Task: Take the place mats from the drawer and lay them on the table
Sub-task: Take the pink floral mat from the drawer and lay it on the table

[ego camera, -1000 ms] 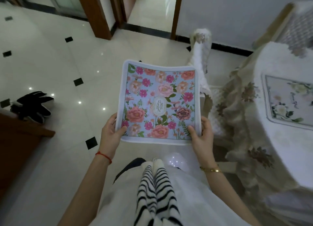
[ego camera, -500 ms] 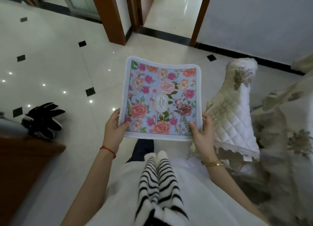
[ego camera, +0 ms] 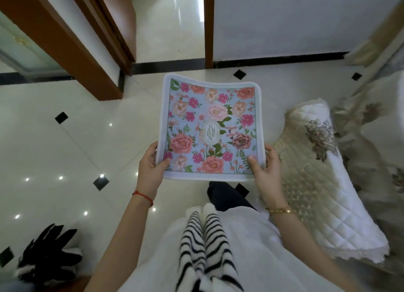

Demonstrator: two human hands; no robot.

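Note:
A floral place mat (ego camera: 211,127), light blue with pink and peach flowers and a white border, is held flat in front of me above the tiled floor. My left hand (ego camera: 150,167) pinches its near left corner, thumb on top. My right hand (ego camera: 265,169) pinches the near right corner the same way. The table and the drawer are out of view.
A chair with a quilted cream cover (ego camera: 317,182) stands close on the right. Wooden door frames (ego camera: 72,42) and an open doorway (ego camera: 170,22) lie ahead. A black-and-white striped object (ego camera: 48,261) sits at the lower left. Glossy white floor tiles (ego camera: 54,149) spread to the left.
The view has swung left and forward: the covered table left the frame, the chair moved to the right edge, the doorway came closer. Both hands keep the same hold on the mat.

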